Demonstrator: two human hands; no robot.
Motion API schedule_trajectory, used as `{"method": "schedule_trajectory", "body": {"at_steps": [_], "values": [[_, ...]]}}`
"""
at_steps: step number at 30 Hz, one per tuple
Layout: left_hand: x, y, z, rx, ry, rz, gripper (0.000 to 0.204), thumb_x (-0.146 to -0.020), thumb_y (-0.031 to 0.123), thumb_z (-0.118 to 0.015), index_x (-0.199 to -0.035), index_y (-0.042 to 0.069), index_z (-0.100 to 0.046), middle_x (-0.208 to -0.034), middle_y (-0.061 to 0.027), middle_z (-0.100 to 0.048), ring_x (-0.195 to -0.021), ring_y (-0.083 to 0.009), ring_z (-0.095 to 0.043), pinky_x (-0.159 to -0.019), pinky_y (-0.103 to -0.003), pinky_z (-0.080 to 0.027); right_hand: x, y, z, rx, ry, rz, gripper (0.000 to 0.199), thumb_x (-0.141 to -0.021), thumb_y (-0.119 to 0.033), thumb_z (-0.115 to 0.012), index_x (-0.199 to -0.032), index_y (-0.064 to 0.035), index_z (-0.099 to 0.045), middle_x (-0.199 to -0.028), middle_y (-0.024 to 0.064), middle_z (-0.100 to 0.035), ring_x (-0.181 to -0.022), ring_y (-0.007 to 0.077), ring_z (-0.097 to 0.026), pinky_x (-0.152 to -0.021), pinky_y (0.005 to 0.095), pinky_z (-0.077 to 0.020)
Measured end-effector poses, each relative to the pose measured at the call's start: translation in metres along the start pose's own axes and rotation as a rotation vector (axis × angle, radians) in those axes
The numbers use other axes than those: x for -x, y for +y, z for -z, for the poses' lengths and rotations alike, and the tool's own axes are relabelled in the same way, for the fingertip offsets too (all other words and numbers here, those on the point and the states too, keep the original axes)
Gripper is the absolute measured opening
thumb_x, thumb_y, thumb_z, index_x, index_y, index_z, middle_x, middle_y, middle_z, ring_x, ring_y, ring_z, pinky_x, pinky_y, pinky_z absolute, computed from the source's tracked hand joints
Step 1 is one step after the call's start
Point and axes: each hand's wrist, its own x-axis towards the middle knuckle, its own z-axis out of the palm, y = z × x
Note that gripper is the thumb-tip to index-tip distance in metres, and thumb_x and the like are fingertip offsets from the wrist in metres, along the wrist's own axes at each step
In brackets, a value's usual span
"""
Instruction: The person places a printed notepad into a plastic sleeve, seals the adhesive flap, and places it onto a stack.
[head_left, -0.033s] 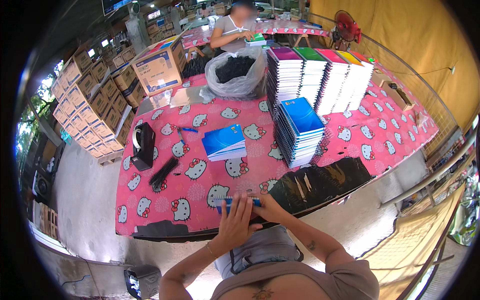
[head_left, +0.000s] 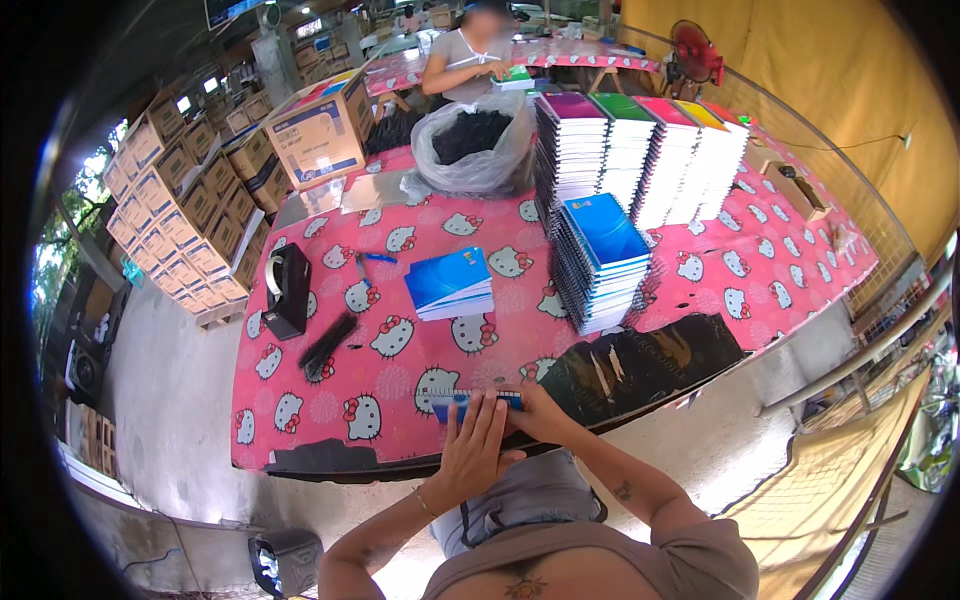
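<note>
Smooth blue-covered spiral-bound notebook (head_left: 447,408), tall stack of glossy blue paper notebooks (head_left: 605,235), pink printed tablecloth (head_left: 500,352) with slight sheen, thin wrinkled translucent plastic bag (head_left: 485,184), matt brown cardboard carton (head_left: 318,145), draped yellow cloth curtain (head_left: 800,90).

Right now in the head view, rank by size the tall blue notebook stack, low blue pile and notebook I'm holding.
1. Tall blue notebook stack
2. Low blue pile
3. Held notebook, going by its uncovered part
</note>
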Motion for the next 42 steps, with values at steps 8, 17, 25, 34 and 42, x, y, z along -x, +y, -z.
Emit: {"method": "schedule_trajectory", "body": {"at_steps": [8, 17, 25, 34, 42], "values": [[-0.042, -0.028, 0.022, 0.137, 0.096, -0.059, 0.022, -0.092, 0.017, -0.067, -0.111, 0.006, -0.065, -0.098, -0.0063, -0.069, -0.093, -0.0252, -0.065, -0.109, -0.052, -0.036, -0.011, -0.015, 0.009, 0.155, -0.100, 0.026, 0.025, -0.091, -0.011, -0.068, -0.114, -0.0011, -0.065, -0.084, 0.0169, -0.067, -0.074, 0.0253, -0.063, -0.072, 0.0355, -0.0489], [-0.044, -0.024, 0.022, 0.207, 0.088, -0.027, 0.018, -0.089, 0.014, -0.069, -0.106, 0.008, -0.066, -0.093, -0.0081, -0.067, -0.089, -0.0304, -0.064, -0.093, -0.046, -0.046, 0.011, -0.028, 0.016, 0.057, 0.127, -0.019, 0.031, -0.088, -0.005, -0.072, -0.118, 0.0010, -0.068, -0.090, 0.0089, -0.067, -0.070, 0.0092, -0.059, -0.062, 0.0254, -0.0474], [-0.045, -0.021, 0.022, 0.247, 0.125, -0.010, 0.018, -0.089, 0.015, -0.070, -0.105, 0.008, -0.066, -0.096, -0.0065, -0.069, -0.088, -0.0306, -0.064, -0.094, -0.046, -0.046, 0.008, -0.035, 0.028, -0.085, 0.131, 0.048, 0.024, -0.091, -0.001, -0.069, -0.115, 0.0028, -0.069, -0.101, 0.0081, -0.069, -0.083, 0.0107, -0.065, -0.076, 0.0246, -0.0547], [-0.048, -0.019, 0.025, 0.173, 0.076, 0.000, 0.018, -0.089, 0.017, -0.070, -0.103, 0.007, -0.065, -0.094, -0.0066, -0.067, -0.085, -0.0292, -0.063, -0.088, -0.043, -0.047, -0.018, -0.044, 0.065, 0.134, -0.212, 0.026, 0.012, -0.089, -0.009, -0.070, -0.094, 0.0006, -0.067, -0.083, 0.0090, -0.067, -0.075, 0.0168, -0.067, -0.069, 0.0311, -0.0536], [-0.091, -0.015, 0.070, 0.146, 0.058, -0.060, 0.023, -0.086, 0.010, -0.068, -0.108, 0.005, -0.065, -0.085, -0.0096, -0.062, -0.077, -0.0293, -0.061, -0.066, -0.040, -0.050, -0.001, -0.096, 0.054, 0.520, 0.448, 0.313, 0.026, -0.081, -0.010, -0.072, -0.106, -0.0023, -0.065, -0.099, 0.0155, -0.066, -0.092, 0.0317, -0.065, -0.083, 0.0399, -0.0503]]}}
